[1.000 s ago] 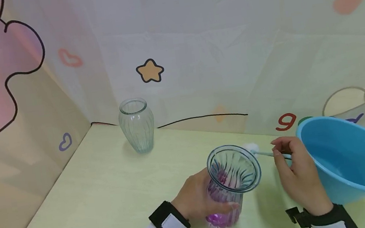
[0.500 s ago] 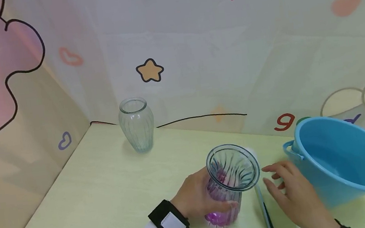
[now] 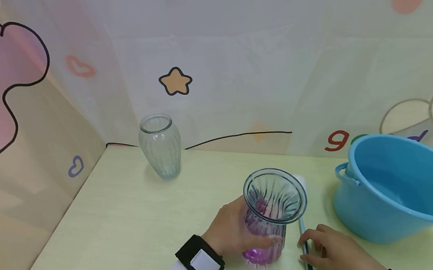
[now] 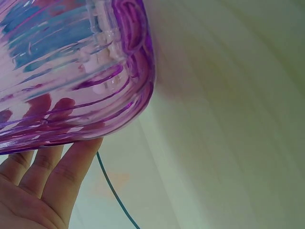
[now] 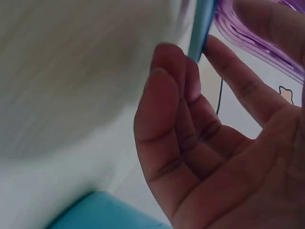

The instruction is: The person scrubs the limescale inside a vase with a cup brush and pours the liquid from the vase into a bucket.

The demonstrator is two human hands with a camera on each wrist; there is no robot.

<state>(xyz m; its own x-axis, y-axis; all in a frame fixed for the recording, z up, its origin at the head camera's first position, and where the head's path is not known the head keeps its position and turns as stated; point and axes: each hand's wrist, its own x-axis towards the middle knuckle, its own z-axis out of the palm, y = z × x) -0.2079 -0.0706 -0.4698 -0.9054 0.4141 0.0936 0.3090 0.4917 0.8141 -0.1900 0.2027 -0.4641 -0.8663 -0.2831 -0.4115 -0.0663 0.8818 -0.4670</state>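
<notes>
My left hand (image 3: pixel 235 230) grips a ribbed glass vase (image 3: pixel 269 242), clear at the rim and purple toward its base. Its fingers lie along the purple glass (image 4: pixel 71 95) in the left wrist view. Just right of the vase, a long-handled brush (image 3: pixel 302 228) lies on the table; its white head shows partly behind the vase rim. My right hand (image 3: pixel 330 247) is over the brush handle, thumb and forefinger apart. In the right wrist view, the forefinger tip is right at the blue handle (image 5: pixel 202 28), with the other fingers bent.
A large blue bucket (image 3: pixel 375 219) stands tilted on the right, close beyond my right hand. Another clear ribbed vase (image 3: pixel 163 153) stands upright at the back left. A printed cloth (image 3: pixel 225 74) hangs behind the pale table (image 3: pixel 122 229).
My right hand lets go of the brush, which now lies beside the vase, and moves down toward the near part of its handle. My left hand keeps the vase in place.
</notes>
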